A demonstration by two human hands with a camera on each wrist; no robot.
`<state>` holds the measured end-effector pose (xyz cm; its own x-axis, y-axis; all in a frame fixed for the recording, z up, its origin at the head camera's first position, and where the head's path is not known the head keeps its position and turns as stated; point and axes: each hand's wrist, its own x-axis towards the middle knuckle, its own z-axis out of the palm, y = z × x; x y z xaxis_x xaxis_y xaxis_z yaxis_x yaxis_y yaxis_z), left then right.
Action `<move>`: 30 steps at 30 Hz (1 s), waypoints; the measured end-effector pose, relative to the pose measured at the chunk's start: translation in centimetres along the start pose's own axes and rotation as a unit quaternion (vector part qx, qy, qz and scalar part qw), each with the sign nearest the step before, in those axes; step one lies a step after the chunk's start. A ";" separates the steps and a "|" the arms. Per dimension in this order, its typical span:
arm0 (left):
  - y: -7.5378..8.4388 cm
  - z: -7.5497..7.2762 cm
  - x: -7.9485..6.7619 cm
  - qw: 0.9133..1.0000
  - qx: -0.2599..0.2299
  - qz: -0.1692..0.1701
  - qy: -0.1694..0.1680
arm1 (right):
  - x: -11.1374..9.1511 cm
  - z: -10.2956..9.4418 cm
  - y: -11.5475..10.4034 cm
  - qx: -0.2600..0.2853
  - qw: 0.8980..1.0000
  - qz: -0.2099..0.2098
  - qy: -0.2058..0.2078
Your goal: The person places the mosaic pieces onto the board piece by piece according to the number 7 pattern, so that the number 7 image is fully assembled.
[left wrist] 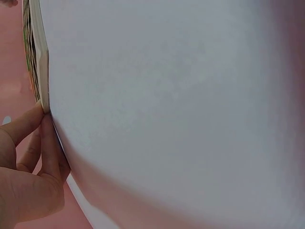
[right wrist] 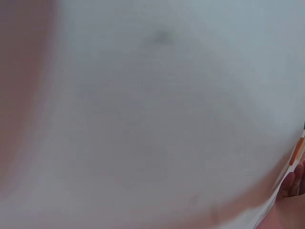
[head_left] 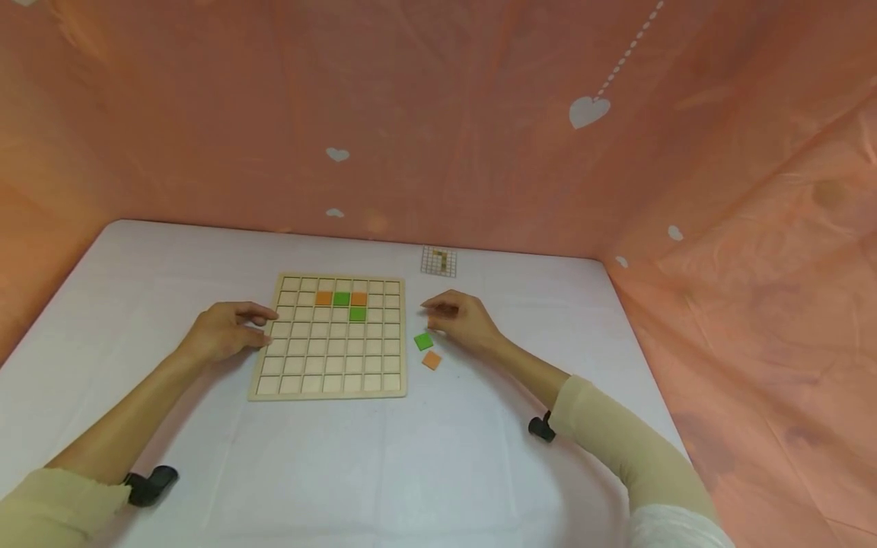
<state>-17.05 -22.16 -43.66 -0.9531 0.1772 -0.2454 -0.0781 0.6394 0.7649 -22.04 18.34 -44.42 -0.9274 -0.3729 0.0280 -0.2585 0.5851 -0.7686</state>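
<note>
A wooden grid board (head_left: pixel 329 364) lies on the table with square recesses. Orange tile (head_left: pixel 324 298), green tile (head_left: pixel 342 299) and a second orange tile (head_left: pixel 359 298) sit side by side in its second row, with another green tile (head_left: pixel 358 313) under the right one. My left hand (head_left: pixel 222 331) touches the board's left edge with spread thumb and fingers; the left wrist view shows fingertips against the rim (left wrist: pixel 44 71). Right of the board, my right hand (head_left: pixel 466 320) has its thumb and fingers apart, nothing visible between them. Near it lie a loose green tile (head_left: pixel 423 342) and a loose orange tile (head_left: pixel 432 360).
A small card (head_left: pixel 438 262) printed with a grid and a coloured pattern lies behind the board, near the back edge of the white-covered table (head_left: pixel 329 472). Pink cloth (head_left: pixel 445 137) with white hearts hangs behind and to the right.
</note>
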 end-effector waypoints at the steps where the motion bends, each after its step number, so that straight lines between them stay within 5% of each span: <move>1: 0.0 0.0 0.0 1.000 0.000 0.000 0.000 | -0.1 -0.1 0.2 -0.003 1.000 0.000 0.001; 30: 0.1 0.0 0.0 1.000 -0.001 -0.007 -0.006 | -1.2 0.3 2.0 -0.081 0.996 -0.027 0.028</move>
<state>-17.07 -22.09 -43.60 -0.9481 0.1780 -0.2635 -0.0915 0.6409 0.7621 -21.37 19.71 -46.14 -0.9238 -0.3681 0.1055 -0.3439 0.6762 -0.6515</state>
